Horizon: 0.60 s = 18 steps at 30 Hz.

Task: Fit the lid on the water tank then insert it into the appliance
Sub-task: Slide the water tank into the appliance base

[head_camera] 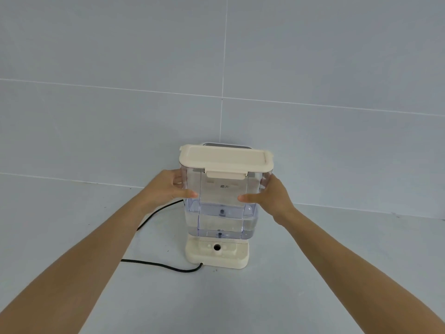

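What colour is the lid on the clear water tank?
Cream, matching the appliance base; the flat plastic lid shows clearly in the head view.

Water tank [222,196] clear glossy plastic; lid [225,160] on it matt cream plastic; appliance [218,257] base below smooth cream plastic; cord [168,265] left black rubbery.

Surface: pale grey countertop [72,213] filling the lower frame | Wall: pale grey tiled wall [120,44] behind it, thin white grout lines crossing | Cable: black power cord [166,266] lying on the countertop, curving left in two visible stretches
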{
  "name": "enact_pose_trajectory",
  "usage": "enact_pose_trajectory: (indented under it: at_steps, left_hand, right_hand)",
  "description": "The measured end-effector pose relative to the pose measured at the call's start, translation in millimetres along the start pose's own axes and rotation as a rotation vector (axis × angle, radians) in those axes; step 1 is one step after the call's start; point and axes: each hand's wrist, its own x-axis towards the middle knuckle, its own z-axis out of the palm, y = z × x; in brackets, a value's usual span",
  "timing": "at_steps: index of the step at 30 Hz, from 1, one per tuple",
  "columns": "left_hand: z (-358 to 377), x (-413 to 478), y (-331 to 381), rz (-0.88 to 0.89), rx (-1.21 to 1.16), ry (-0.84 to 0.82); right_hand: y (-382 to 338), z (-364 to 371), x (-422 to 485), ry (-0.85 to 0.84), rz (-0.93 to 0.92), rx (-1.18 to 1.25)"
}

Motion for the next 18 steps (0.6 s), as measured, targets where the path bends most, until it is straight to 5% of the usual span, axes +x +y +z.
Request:
enact_pose_trajectory:
  at_steps: [18]
  left_hand:
    - [-12.9, 32.3, -16.9, -0.055, 0.014, -0.077]
  right_hand:
    - [0.3, 16.1, 9.2, 0.073, 0.080, -0.026]
